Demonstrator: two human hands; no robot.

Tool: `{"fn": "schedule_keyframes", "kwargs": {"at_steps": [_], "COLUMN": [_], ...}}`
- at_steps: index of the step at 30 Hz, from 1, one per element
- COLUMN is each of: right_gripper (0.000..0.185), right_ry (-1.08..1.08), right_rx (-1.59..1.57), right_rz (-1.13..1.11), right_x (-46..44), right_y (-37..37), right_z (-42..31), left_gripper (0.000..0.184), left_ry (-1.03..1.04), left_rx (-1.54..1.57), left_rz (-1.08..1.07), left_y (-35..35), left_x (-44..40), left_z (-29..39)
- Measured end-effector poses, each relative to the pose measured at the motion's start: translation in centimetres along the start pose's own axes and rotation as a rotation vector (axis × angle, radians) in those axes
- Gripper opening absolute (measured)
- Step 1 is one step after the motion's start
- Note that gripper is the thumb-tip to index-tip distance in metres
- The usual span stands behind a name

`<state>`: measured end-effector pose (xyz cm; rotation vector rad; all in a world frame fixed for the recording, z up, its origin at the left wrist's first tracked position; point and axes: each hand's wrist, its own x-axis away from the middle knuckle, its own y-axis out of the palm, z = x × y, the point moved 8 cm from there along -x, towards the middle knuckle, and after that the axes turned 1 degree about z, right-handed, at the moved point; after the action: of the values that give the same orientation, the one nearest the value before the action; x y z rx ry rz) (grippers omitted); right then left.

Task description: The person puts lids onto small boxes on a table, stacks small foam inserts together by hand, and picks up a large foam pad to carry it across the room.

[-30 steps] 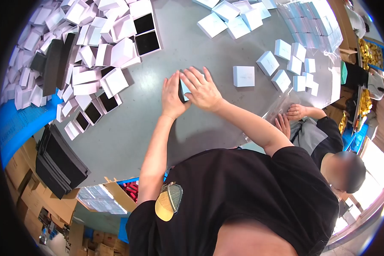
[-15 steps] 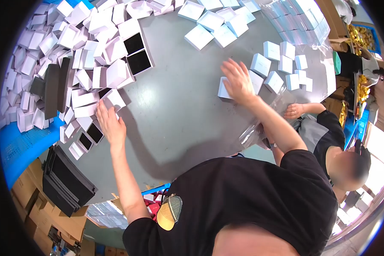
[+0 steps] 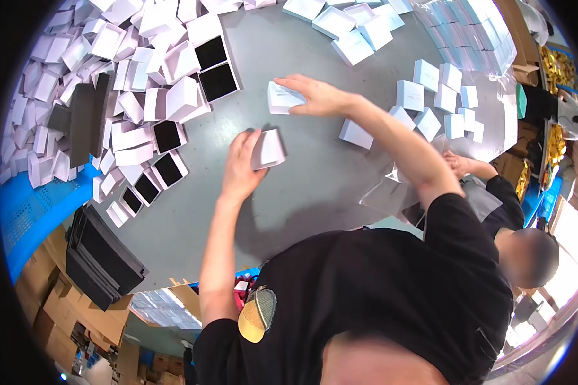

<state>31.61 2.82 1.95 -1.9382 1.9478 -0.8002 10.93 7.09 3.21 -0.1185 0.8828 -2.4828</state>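
The left hand point(image 3: 241, 168), partly curled, grips a white box point(image 3: 271, 149) at its fingertips; just beyond, the right hand point(image 3: 320, 96) spans a printed lid point(image 3: 282, 99) between thumb and fingers.

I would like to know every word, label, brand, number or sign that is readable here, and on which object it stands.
No text can be read with certainty.
Pale box at the right hand: dark lines of print, too small to read.
White box at the left hand: no print can be made out.
Upright-stacked wrapped boxes: nothing legible.
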Motion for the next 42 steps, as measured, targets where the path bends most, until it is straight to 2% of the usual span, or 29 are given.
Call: {"fn": "schedule_keyframes", "kwargs": {"at_steps": [3,4,6,7,10,11,14,16,18,19,21,22,23,26,29,30,34,38,42], "right_gripper": [0.073,0.071,0.072,0.072,0.07,0.069,0.069,0.068,0.067,0.068,0.068,0.068,0.067,0.067,0.067,0.067,0.067,0.066,0.065], "right_ry": [0.088,0.102,-0.071,-0.063,-0.072,-0.059,0.08,0.176,0.158,0.14,0.124,0.126,0.139,0.142,0.159,0.159,0.135,0.098,0.15], "right_rx": [-0.297,-0.358,-0.07,-0.043,-0.048,-0.078,-0.145,-0.154,-0.141,-0.137,-0.146,-0.157,-0.171,-0.173,-0.208,-0.209,-0.241,-0.246,-0.168], "right_rz": [0.016,0.038,0.12,0.182,0.346,0.398,0.427,0.427,0.419,0.418,0.401,0.384,0.366,0.336,0.316,0.309,0.277,0.184,0.29], "right_x": [2.4,3.3,4.7,5.0,5.7,5.6,6.3,6.5,6.9,7.1,7.4,7.2,7.5,7.7,7.7,7.7,8.0,7.6,8.3], "right_y": [2.3,3.4,4.4,3.9,2.3,1.3,0.1,0.4,1.2,1.8,2.8,3.1,3.7,4.4,4.2,4.0,3.7,3.5,3.1], "right_z": [-1.2,-1.7,-3.7,-3.6,-3.0,-2.4,-1.8,-1.6,-2.0,-1.9,-2.0,-2.0,-2.0,-2.1,-3.0,-3.2,-2.6,-3.1,-1.6], "left_gripper": [0.097,0.099,0.102,0.101,0.101,0.099,0.094,0.087,0.082,0.072,0.053,0.055,0.049,0.022,0.015,0.011,0.019,0.033,0.025], "left_ry": [-0.164,-0.13,-0.066,-0.079,-0.102,-0.207,-0.013,0.186,0.125,0.046,-0.157,-0.283,-0.384,-0.317,-0.227,-0.197,-0.02,0.018,0.195], "left_rx": [0.19,0.151,0.072,0.142,0.002,0.02,-0.108,-0.199,-0.513,-0.461,-0.663,-0.774,-0.852,-0.899,-0.81,-0.668,-0.037,-0.021,-0.062], "left_rz": [0.121,0.15,0.213,0.189,0.256,0.238,0.264,0.475,0.62,0.65,0.491,0.423,0.337,0.17,0.117,0.154,0.031,0.06,-0.019], "left_y": [4.0,4.2,4.1,4.1,1.5,0.1,-4.3,-8.1,-11.1,-12.3,-12.8,-12.9,-13.1,-13.2,-12.5,-11.0,-1.7,3.4,4.1], "left_x": [-1.0,-1.2,-1.2,-1.1,-0.7,-0.6,-4.3,-6.4,-5.0,-3.3,1.6,4.3,6.8,11.0,9.8,9.6,7.8,2.4,-0.2], "left_z": [-1.8,-1.7,-1.1,-1.3,-1.2,-2.2,-0.6,1.2,1.8,1.0,-2.5,-4.9,-6.8,-11.0,-7.3,-5.9,-3.5,-0.1,2.6]}}
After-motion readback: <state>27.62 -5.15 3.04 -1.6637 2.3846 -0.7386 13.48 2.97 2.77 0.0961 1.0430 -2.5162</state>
